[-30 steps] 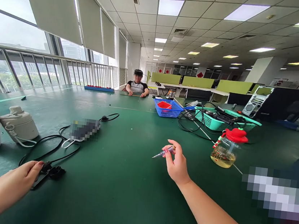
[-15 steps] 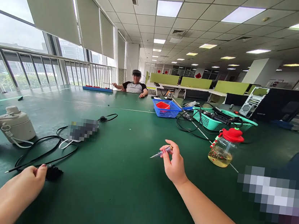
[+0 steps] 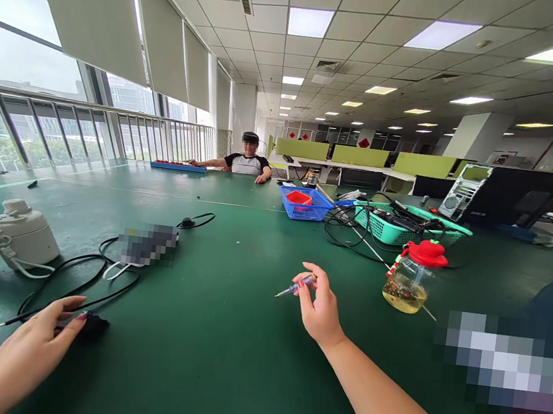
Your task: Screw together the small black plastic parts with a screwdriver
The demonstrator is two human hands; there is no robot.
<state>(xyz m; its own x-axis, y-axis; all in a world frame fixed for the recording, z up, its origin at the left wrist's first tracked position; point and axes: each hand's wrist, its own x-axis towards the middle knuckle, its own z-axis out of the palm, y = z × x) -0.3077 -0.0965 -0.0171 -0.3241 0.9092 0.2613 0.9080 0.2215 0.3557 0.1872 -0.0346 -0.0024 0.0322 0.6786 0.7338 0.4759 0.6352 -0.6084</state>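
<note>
My right hand (image 3: 319, 306) is closed on a small screwdriver (image 3: 291, 289) with a see-through handle. Its metal tip points left, held above the green table (image 3: 200, 332). Low on the left, my left hand (image 3: 35, 342) has thumb and forefinger spread apart. Just past the thumb lies a small black item (image 3: 95, 327), partly hidden by the fingers; its kind is unclear. A black cable (image 3: 90, 288) loops beyond that hand, one bare end sticking out left of the fingers. Near the loops is a blurred dark block (image 3: 148, 245).
A beige bottle (image 3: 21, 236) stands far left. To the right are a red-lidded jar (image 3: 408, 283) of yellowish liquid, a blue basket (image 3: 306, 211) and a green basket (image 3: 389, 233) with cables. A person (image 3: 248, 163) sits across the table beside a blue tray (image 3: 178, 167).
My left thumb and forefinger have parted from a pinch beside the black item. My right hand keeps the screwdriver in nearly the same place. The seated person's arm has lowered toward the blue tray.
</note>
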